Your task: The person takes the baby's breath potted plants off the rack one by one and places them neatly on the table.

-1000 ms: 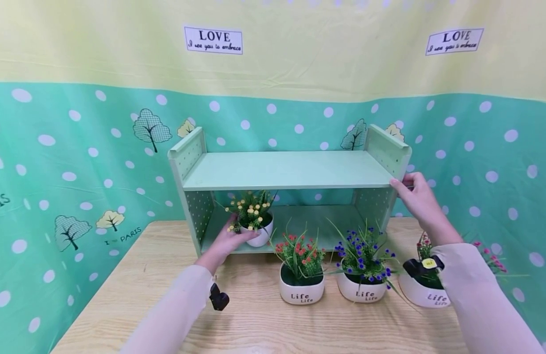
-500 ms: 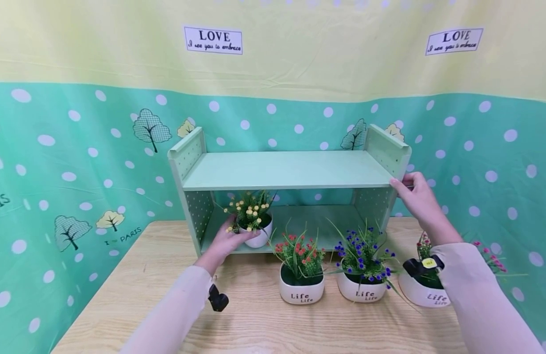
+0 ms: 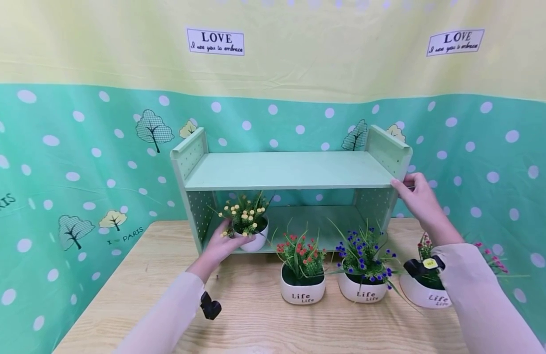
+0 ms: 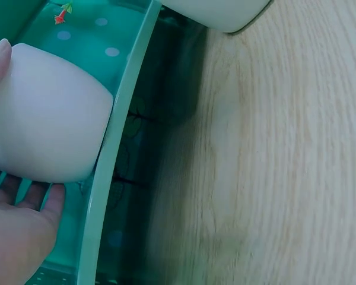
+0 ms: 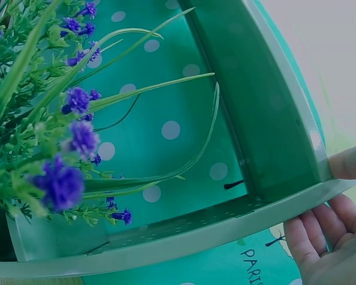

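My left hand (image 3: 220, 244) grips a white flowerpot (image 3: 255, 241) of yellow flowers (image 3: 248, 215) at the front left of the green shelf's lower board (image 3: 308, 223). In the left wrist view, thumb and fingers lie on opposite sides of the pot (image 4: 50, 116), close inside the board's front lip (image 4: 110, 163). My right hand (image 3: 419, 199) holds the front edge of the shelf's right side panel (image 3: 390, 157). The right wrist view has the thumb on one face of that panel and the fingers (image 5: 313, 234) on the other.
Three more white "Life" pots stand on the wooden table (image 3: 255, 314) before the shelf: red flowers (image 3: 302, 290), blue flowers (image 3: 363, 290) and pink flowers (image 3: 421, 292), the last partly behind my right forearm. A patterned curtain (image 3: 100, 172) hangs behind. The upper board (image 3: 286, 169) holds nothing.
The pot of yellow flowers has shifted slightly left and toward me along with my left hand. My right hand keeps its hold on the shelf's side panel.
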Available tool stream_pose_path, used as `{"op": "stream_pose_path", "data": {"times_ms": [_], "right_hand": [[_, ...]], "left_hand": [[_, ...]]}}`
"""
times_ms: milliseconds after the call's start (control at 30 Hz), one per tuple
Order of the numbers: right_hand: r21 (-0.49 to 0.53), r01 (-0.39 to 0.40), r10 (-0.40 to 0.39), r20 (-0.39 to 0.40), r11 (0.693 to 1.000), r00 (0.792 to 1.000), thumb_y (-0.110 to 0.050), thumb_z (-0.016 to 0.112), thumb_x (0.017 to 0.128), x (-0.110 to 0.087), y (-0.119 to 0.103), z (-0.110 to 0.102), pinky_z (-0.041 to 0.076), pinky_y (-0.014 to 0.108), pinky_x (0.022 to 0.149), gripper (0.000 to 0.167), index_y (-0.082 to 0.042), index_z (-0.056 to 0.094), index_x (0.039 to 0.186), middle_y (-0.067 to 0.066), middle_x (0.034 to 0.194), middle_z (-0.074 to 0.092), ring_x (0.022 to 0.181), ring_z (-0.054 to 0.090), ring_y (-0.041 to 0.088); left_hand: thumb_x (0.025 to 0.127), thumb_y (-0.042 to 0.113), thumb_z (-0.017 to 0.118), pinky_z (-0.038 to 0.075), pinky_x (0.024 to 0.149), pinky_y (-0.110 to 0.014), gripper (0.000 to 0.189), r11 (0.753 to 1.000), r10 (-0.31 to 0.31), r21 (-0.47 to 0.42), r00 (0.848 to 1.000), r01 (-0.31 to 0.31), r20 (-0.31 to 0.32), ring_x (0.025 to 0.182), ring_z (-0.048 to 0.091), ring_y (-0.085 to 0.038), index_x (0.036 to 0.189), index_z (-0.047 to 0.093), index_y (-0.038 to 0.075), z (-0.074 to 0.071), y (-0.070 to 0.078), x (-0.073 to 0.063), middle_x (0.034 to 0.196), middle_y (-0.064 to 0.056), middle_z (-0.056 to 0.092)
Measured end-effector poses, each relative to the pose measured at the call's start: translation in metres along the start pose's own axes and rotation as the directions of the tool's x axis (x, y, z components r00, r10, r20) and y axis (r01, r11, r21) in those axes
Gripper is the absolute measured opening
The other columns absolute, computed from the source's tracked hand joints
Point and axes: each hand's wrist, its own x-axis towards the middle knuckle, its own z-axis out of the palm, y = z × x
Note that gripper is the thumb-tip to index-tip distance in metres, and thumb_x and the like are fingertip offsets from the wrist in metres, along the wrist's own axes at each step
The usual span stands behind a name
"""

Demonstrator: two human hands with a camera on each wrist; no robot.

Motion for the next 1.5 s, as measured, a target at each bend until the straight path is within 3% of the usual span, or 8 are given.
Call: {"op": "stream_pose_path", "data": {"times_ms": [167, 367, 500, 600, 800, 1033, 1300, 1500], "right_hand": [[0.008, -0.003, 0.003, -0.001, 1.000, 1.000, -0.043, 0.042, 0.106, 0.000, -0.001, 0.001, 0.040, 0.060, 0.098, 0.066, 0.014, 0.029, 0.136, 0.029, 0.127, 0.041, 0.113, 0.045, 0.038], [-0.004, -0.011, 0.011, -0.004, 1.000, 1.000, -0.043, 0.042, 0.106, 0.001, -0.001, 0.001, 0.042, 0.053, 0.095, 0.066, 0.014, 0.029, 0.136, 0.027, 0.126, 0.041, 0.110, 0.045, 0.034], [-0.004, -0.011, 0.011, -0.004, 1.000, 1.000, -0.043, 0.043, 0.106, 0.001, -0.001, 0.000, 0.043, 0.045, 0.091, 0.066, 0.014, 0.029, 0.137, 0.027, 0.126, 0.041, 0.108, 0.045, 0.031], [-0.004, -0.013, 0.013, -0.001, 1.000, 1.000, -0.043, 0.042, 0.106, 0.001, 0.000, 0.000, 0.042, 0.041, 0.089, 0.066, 0.014, 0.029, 0.137, 0.027, 0.127, 0.041, 0.109, 0.045, 0.032], [-0.010, -0.022, 0.022, 0.004, 1.000, 1.000, -0.044, 0.042, 0.106, 0.000, 0.001, 0.000, 0.042, 0.042, 0.087, 0.068, 0.013, 0.029, 0.138, 0.028, 0.129, 0.040, 0.111, 0.044, 0.035], [0.000, -0.020, 0.020, 0.004, 1.000, 1.000, -0.045, 0.042, 0.106, 0.002, 0.000, -0.001, 0.041, 0.058, 0.098, 0.068, 0.013, 0.028, 0.137, 0.027, 0.128, 0.040, 0.112, 0.045, 0.035], [-0.015, -0.011, 0.011, 0.001, 1.000, 1.000, -0.043, 0.043, 0.106, 0.002, 0.000, -0.001, 0.042, 0.037, 0.086, 0.066, 0.014, 0.029, 0.136, 0.026, 0.125, 0.042, 0.106, 0.045, 0.031], [-0.025, -0.012, 0.012, 0.000, 1.000, 1.000, -0.044, 0.042, 0.106, 0.001, 0.001, -0.001, 0.041, 0.039, 0.083, 0.066, 0.013, 0.029, 0.137, 0.026, 0.126, 0.041, 0.108, 0.044, 0.033]], "left_hand": [[0.069, 0.043, 0.092, 0.023, 0.115, -0.057, 0.127, 0.999, 0.024, -0.040, 1.000, -0.023, 0.010, 0.145, 0.023, -0.043, 0.161, 0.010, 0.011, -0.007, -0.001, -0.010, 0.164, -0.022, 0.010], [0.070, 0.038, 0.092, 0.021, 0.116, -0.055, 0.128, 0.998, 0.046, -0.043, 0.999, -0.045, 0.027, 0.146, 0.022, -0.041, 0.161, 0.006, 0.009, -0.012, -0.001, -0.020, 0.164, -0.021, 0.008], [0.071, 0.034, 0.092, 0.024, 0.115, -0.054, 0.129, 0.998, 0.042, -0.055, 0.999, -0.040, 0.032, 0.137, 0.040, -0.039, 0.161, 0.004, 0.009, -0.014, -0.001, -0.027, 0.156, -0.027, 0.030], [0.070, 0.035, 0.092, 0.026, 0.114, -0.054, 0.129, 0.999, 0.021, -0.049, 0.999, -0.020, 0.030, 0.131, 0.048, -0.038, 0.161, 0.004, 0.009, -0.015, -0.001, -0.031, 0.150, -0.029, 0.037], [0.071, 0.036, 0.091, 0.026, 0.113, -0.058, 0.125, 1.000, -0.013, -0.017, 0.999, 0.014, 0.034, 0.130, 0.047, -0.044, 0.161, 0.008, 0.012, -0.016, -0.003, -0.042, 0.152, -0.029, 0.033], [0.077, 0.026, 0.089, 0.022, 0.112, -0.063, 0.119, 0.996, -0.022, -0.086, 0.998, 0.026, 0.057, 0.138, 0.033, -0.050, 0.161, 0.007, 0.010, -0.019, -0.006, -0.054, 0.150, -0.038, 0.029], [0.079, 0.025, 0.086, 0.022, 0.112, -0.062, 0.117, 0.995, -0.028, -0.098, 0.995, 0.037, 0.091, 0.141, 0.028, -0.050, 0.160, 0.004, 0.008, -0.021, -0.015, -0.068, 0.155, -0.036, 0.023], [0.082, 0.022, 0.084, 0.021, 0.112, -0.063, 0.115, 0.993, -0.029, -0.112, 0.993, 0.042, 0.113, 0.141, 0.025, -0.051, 0.160, 0.001, 0.006, -0.020, -0.024, -0.078, 0.156, -0.036, 0.017]]}}
